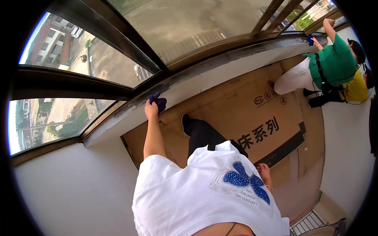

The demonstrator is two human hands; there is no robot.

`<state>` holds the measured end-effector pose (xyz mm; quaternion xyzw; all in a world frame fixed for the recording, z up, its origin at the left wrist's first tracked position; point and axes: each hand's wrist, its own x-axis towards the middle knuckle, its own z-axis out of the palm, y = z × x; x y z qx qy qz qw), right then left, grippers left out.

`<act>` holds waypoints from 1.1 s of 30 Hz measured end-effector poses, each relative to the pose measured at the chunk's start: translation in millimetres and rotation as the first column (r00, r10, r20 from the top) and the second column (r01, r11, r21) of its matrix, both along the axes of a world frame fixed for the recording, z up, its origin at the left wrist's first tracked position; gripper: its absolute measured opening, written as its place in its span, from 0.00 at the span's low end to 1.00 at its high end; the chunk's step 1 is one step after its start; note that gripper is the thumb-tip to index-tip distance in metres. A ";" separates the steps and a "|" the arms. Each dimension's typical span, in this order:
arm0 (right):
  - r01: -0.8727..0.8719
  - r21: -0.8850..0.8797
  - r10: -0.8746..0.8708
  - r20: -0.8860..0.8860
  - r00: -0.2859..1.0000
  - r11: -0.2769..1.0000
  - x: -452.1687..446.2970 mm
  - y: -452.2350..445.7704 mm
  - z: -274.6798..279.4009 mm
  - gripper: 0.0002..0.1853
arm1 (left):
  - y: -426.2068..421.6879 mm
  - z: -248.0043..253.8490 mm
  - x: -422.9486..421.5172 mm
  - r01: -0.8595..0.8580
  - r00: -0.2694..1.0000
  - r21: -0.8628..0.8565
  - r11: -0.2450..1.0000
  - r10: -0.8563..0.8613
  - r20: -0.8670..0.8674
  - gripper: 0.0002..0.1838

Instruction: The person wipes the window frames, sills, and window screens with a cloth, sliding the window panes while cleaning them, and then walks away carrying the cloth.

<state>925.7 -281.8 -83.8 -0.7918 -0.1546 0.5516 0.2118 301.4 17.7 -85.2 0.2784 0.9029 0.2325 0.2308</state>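
Observation:
My left hand point(151, 109) is closed around a bunched purple cloth point(158, 103). It is at the window sill point(136, 96), with the cloth near the sill's inner edge; whether they touch I cannot tell. Brown window frames point(114, 35) and glass panes rise just beyond it. Beside my waist hangs my right hand point(264, 173), its fingers curled in loosely and no object visible in them. Part of that hand is tucked behind my white shirt.
Flattened cardboard point(220, 102) with black printing covers the floor under my feet. At the far right a person in a green shirt point(334, 65) reaches to the window with a blue cloth point(310, 40). Someone in yellow point(354, 88) is behind. A metal rack point(307, 224) stands lower right.

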 end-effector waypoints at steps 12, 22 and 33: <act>-0.059 0.005 0.059 0.090 0.994 0.998 -160.7 60.6 17.9 0.10 | 95.8 -31.0 -23.3 0.795 0.480 -0.181 0.579 -0.782 -0.397 0.21; -0.174 0.101 0.165 0.092 0.982 0.979 -243.0 97.4 35.8 0.10 | 32.0 -39.1 -106.2 0.682 0.599 -0.200 0.704 -0.694 -0.399 0.25; -0.124 -0.014 0.125 0.030 0.992 0.992 -255.5 79.9 21.1 0.09 | -29.1 -38.1 -168.9 0.337 0.898 -0.299 0.893 -0.400 -0.181 0.20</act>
